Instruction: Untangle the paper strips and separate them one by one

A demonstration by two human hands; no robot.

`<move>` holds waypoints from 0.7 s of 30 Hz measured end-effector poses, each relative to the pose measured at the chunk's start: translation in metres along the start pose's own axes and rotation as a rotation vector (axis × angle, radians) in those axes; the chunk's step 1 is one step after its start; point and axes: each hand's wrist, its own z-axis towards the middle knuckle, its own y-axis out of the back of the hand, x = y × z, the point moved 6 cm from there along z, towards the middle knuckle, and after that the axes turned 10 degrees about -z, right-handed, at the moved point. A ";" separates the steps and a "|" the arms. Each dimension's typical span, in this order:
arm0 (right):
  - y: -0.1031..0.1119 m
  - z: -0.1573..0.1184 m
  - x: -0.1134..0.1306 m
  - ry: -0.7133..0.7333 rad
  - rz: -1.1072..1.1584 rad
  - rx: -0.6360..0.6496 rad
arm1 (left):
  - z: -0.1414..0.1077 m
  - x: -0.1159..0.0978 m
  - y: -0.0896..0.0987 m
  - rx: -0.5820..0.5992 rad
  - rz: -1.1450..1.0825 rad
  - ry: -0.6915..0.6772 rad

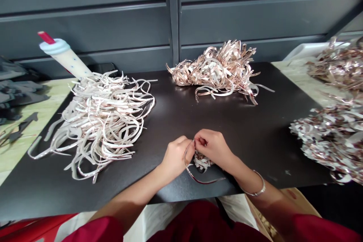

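My left hand [179, 155] and my right hand [212, 146] meet over the front middle of the black board [176, 121]. Their fingertips pinch one thin shiny strip [195, 178], which curves down and to the right from my left hand. Partly hidden beneath my right hand lies a small clump of curled strips [203, 162]. A large loose pile of white and rose-gold strips [104, 121] spreads over the board's left side. Towards the back sits a bunch of rose-gold strips [218, 69].
A pale tumbler with a blue lid [69, 58] leans at the back left, near a dark phone-like object [103, 69]. Scissors [21, 130] lie at the far left. More curled strips [331, 140] are heaped on the right. Grey panels [113, 26] stand behind.
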 end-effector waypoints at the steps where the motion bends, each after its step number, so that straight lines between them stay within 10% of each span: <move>1: 0.001 0.000 0.001 0.003 -0.017 -0.015 | 0.000 0.000 0.000 0.005 0.002 -0.004; 21: -0.004 -0.001 -0.008 -0.108 0.334 0.035 | -0.001 -0.009 0.006 -0.011 0.107 -0.133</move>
